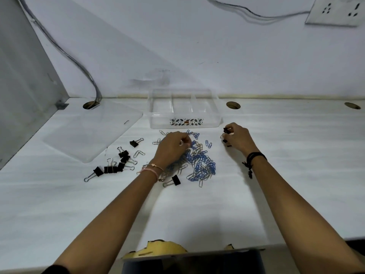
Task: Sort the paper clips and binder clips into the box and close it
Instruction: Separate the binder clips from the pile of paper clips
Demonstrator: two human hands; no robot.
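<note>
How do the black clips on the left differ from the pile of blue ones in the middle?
The binder clips are black, chunky, with silver wire handles, and few; the paper clips are thin bent wire, mostly blue, and many. The binder clips lie loosely spread; the paper clips are heaped together. Both lie on the white table, outside the box.

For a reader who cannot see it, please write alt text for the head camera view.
Two bare hands work over a white desk: the left hand picks in a pile of paper clips, the right hand holds black binder clips. Behind stands an open, empty clear box, its lid lying left.
</note>
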